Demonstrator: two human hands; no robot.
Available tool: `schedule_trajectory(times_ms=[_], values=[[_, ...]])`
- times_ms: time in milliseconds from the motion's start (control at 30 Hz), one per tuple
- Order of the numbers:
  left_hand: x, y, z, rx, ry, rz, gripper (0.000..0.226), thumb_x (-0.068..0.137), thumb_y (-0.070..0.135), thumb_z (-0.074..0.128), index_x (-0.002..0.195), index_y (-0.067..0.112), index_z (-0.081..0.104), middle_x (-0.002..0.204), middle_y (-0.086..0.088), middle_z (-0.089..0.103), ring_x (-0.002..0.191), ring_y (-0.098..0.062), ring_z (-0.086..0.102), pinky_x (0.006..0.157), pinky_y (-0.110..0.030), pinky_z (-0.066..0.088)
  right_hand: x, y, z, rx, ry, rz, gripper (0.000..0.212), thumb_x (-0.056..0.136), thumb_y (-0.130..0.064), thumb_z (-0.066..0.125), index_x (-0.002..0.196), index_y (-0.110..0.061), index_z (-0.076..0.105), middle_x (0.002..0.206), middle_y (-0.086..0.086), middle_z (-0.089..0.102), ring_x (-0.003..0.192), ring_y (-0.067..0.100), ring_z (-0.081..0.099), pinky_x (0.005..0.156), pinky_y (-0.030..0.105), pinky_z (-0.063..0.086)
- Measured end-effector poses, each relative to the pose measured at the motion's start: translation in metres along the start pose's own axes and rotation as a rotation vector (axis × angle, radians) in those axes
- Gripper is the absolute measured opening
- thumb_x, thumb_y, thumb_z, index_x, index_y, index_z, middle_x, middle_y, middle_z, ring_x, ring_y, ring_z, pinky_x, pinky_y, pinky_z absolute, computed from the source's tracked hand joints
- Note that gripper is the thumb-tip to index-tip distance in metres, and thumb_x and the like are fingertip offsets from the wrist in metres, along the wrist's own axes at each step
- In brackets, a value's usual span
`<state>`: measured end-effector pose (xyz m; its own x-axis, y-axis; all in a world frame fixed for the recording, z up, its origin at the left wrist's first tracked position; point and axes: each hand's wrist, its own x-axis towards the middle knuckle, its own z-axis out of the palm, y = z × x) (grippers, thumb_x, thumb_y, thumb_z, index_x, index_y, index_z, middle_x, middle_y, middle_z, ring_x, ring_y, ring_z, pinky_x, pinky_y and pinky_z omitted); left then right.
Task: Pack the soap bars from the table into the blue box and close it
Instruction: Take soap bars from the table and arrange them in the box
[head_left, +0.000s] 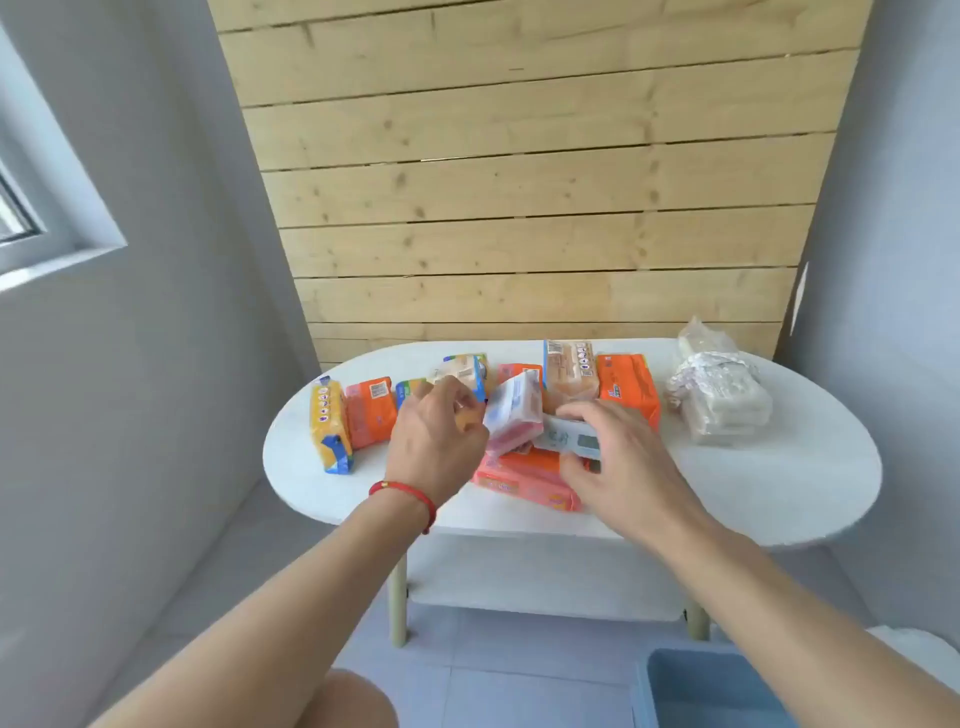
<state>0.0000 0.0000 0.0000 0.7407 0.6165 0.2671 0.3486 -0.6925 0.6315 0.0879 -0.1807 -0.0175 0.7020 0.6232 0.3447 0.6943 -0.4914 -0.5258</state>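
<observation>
Plastic-wrapped soap bars (524, 475) crowd the white table (779, 483); they look firm but slippery, best pinched across the short sides. Left hand (434, 441) grips a pale bar (511, 410), right hand (618, 457) another; blue box (711, 691) waits on the floor.

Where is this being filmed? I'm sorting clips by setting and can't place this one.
Probably a small room in a home, not a shop or warehouse: a low white oval table against a pine plank wall, grey walls with a window, and a tiled floor.
</observation>
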Motion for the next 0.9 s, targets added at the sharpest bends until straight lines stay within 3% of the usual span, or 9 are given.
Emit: schedule_trajectory(times_ms=[67,167,300,400,467,567,700,800,900], values=[[0.004,-0.021,-0.001,0.084,0.044,-0.139,0.042,0.087,0.023,0.065,0.127,0.014,0.057,0.124,-0.015,0.053,0.117,-0.033,0.047,0.098,-0.036,0.038,0.019,-0.011,0.018,-0.098,-0.019,-0.064,0.043,0.087,-0.026,0.067,0.129,-0.019,0.059,0.132,-0.001,0.061,0.127,0.025,0.052,0.101,0.039,0.044],[0.006,-0.051,0.004,0.135,-0.057,-0.214,0.063,0.092,0.039,0.064,0.145,0.012,0.043,0.135,-0.013,0.046,0.126,-0.033,0.044,0.102,-0.036,0.038,0.023,-0.025,0.051,-0.267,-0.012,0.002,0.059,0.082,-0.040,0.074,0.130,-0.016,0.049,0.130,0.004,0.057,0.126,0.027,0.054,0.090,0.040,0.047],[0.018,-0.068,0.012,0.145,-0.056,-0.130,0.046,0.090,0.041,0.070,0.120,0.007,0.063,0.122,-0.009,0.048,0.105,-0.029,0.057,0.085,-0.031,0.046,-0.003,-0.016,0.086,-0.278,0.126,0.063,0.078,0.079,-0.045,0.076,0.141,-0.007,0.049,0.119,0.006,0.065,0.109,0.030,0.063,0.089,0.042,0.050],[0.019,-0.069,0.012,0.114,-0.072,-0.182,0.044,0.082,0.043,0.077,0.103,0.010,0.057,0.106,-0.006,0.058,0.093,-0.025,0.058,0.065,-0.028,0.041,-0.005,-0.009,0.097,-0.408,0.152,0.038,0.078,0.080,-0.047,0.077,0.142,-0.006,0.052,0.115,0.008,0.067,0.105,0.032,0.062,0.087,0.044,0.049],[0.014,-0.070,0.009,0.013,-0.151,-0.318,0.048,0.075,0.044,0.082,0.100,0.012,0.056,0.092,-0.002,0.065,0.078,-0.019,0.062,0.055,-0.025,0.043,-0.007,-0.008,0.093,-0.462,0.145,0.025,0.064,0.079,-0.050,0.079,0.126,-0.010,0.060,0.107,0.007,0.065,0.100,0.031,0.060,0.083,0.043,0.048],[0.006,-0.065,0.001,-0.363,-0.382,-0.596,0.045,0.076,0.030,0.085,0.108,0.007,0.066,0.084,-0.007,0.075,0.066,-0.020,0.072,0.059,-0.031,0.060,-0.011,-0.004,0.081,-0.466,0.092,0.039,0.053,0.079,-0.058,0.075,0.112,-0.018,0.063,0.103,0.004,0.059,0.099,0.029,0.057,0.081,0.044,0.044],[0.002,-0.053,-0.013,-0.801,-0.629,-0.759,0.036,0.086,0.019,0.074,0.119,0.011,0.062,0.079,-0.010,0.074,0.050,-0.019,0.066,0.044,-0.024,0.051,-0.008,0.009,0.061,-0.384,-0.084,0.078,0.067,0.081,-0.059,0.074,0.134,-0.024,0.055,0.122,0.005,0.048,0.115,0.029,0.046,0.099,0.041,0.042],[-0.008,-0.045,-0.021,-0.799,-0.674,-0.756,0.035,0.089,0.013,0.071,0.122,0.009,0.060,0.081,-0.013,0.073,0.054,-0.021,0.069,0.048,-0.027,0.057,-0.006,0.013,0.041,-0.325,-0.217,0.123,0.078,0.078,-0.059,0.077,0.142,-0.023,0.049,0.129,0.008,0.053,0.123,0.032,0.050,0.104,0.039,0.041],[-0.024,-0.033,-0.024,-0.619,-0.811,-0.710,0.033,0.090,0.011,0.071,0.119,-0.001,0.061,0.086,-0.017,0.077,0.066,-0.024,0.076,0.056,-0.035,0.063,-0.017,0.020,0.021,-0.255,-0.279,0.223,0.079,0.070,-0.059,0.083,0.133,-0.020,0.056,0.130,0.007,0.054,0.125,0.028,0.051,0.099,0.037,0.047]])
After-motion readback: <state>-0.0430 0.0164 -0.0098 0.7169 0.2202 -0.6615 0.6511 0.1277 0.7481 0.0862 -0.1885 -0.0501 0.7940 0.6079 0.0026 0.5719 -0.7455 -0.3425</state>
